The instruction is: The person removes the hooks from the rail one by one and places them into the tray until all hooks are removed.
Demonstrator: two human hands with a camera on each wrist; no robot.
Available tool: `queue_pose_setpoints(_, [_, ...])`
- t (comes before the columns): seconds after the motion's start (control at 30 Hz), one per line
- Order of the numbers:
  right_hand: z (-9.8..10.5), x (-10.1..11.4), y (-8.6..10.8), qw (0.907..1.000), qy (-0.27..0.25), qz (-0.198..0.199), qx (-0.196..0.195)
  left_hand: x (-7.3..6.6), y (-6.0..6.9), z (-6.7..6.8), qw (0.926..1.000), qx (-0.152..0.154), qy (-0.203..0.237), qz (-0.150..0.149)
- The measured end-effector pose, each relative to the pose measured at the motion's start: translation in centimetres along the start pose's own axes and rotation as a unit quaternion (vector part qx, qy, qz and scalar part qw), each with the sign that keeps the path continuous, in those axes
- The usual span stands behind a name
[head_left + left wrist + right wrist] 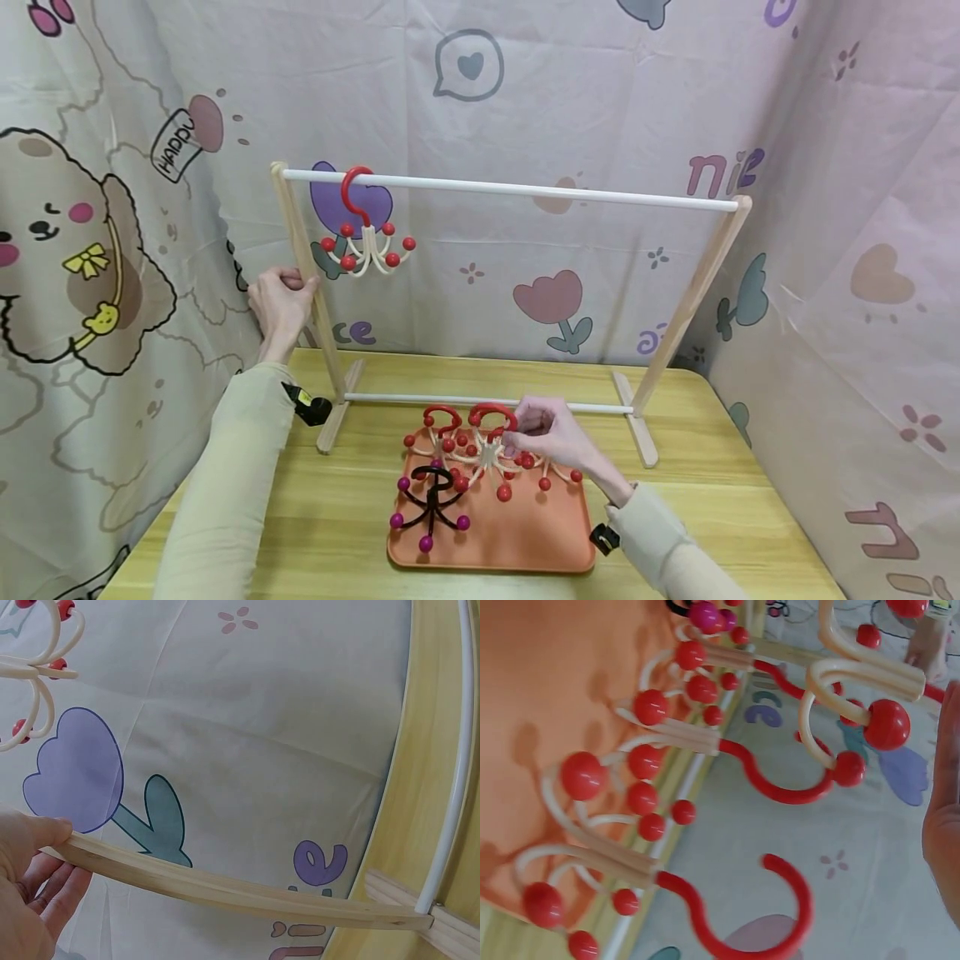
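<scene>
My left hand [279,304] pinches the left wooden post [225,889] of a rack, thumb on one side and fingers on the other. Over an orange tray [540,537], my right hand [551,429] holds a cream hanger [490,454] with a red hook and red bead tips, near the hook's base. In the right wrist view that hanger is at upper right, partly out of frame. Several similar hangers [697,739] rest on the tray, partly hidden by the right hand. A black hanger [431,500] with magenta beads stands at the tray's left.
From the rack's white top bar [525,190], near its left end, hangs another red-hooked hanger [367,250]. A white lower bar [420,399] joins the rack's wooden feet behind the tray. Everything stands on a wood-grain table [712,500], with printed curtains [480,100] around it.
</scene>
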State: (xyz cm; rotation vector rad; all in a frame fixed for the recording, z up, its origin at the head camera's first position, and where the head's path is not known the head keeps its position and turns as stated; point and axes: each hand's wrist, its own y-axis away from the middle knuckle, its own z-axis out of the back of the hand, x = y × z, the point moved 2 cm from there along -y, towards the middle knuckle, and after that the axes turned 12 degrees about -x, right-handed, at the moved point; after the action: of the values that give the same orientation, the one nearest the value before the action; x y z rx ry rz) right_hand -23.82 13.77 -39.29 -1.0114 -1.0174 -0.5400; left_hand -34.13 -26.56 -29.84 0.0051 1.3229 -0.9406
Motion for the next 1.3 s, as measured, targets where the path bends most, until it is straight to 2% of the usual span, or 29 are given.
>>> queue_pose_setpoints(0.1, [-0.1, -0.8, 0.6, 0.9996, 0.011, -0.007, 0.024, 0.0, 0.0, -0.1, 1.0, 0.001, 0.001, 0.001])
queue_pose_setpoints(0.37, [-0.3, -2.3, 1.3, 0.9959, 0.012, -0.067, 0.059, -0.2, 0.1, 0.0, 0.9999, -0.002, 0.008, -0.005])
queue_pose_setpoints(0.53, [-0.3, -3.2, 1.5, 0.9956, 0.008, -0.063, 0.069, -0.2, 0.0, 0.0, 1.0, -0.003, 0.006, -0.007])
queue_pose_setpoints(0.73, [-0.4, -4.3, 1.8, 0.9938, 0.006, -0.079, 0.077, -0.2, 0.2, 0.1, 1.0, -0.004, 0.005, -0.006])
queue_pose_setpoints(0.83, [-0.5, -4.6, 1.9, 0.9924, 0.016, -0.095, 0.076, -0.2, 0.1, 0.0, 1.0, -0.005, 0.004, -0.007])
queue_pose_setpoints(0.97, [-0.6, -5.0, 2.0, 0.9915, 0.038, -0.097, 0.078, -0.1, 0.1, 0.0, 1.0, -0.005, 0.003, -0.002])
queue_pose_setpoints(1.3, [-0.9, -6.1, 2.1, 0.9902, 0.041, -0.104, 0.083, -0.1, 0.2, 0.0, 1.0, -0.005, 0.008, -0.001])
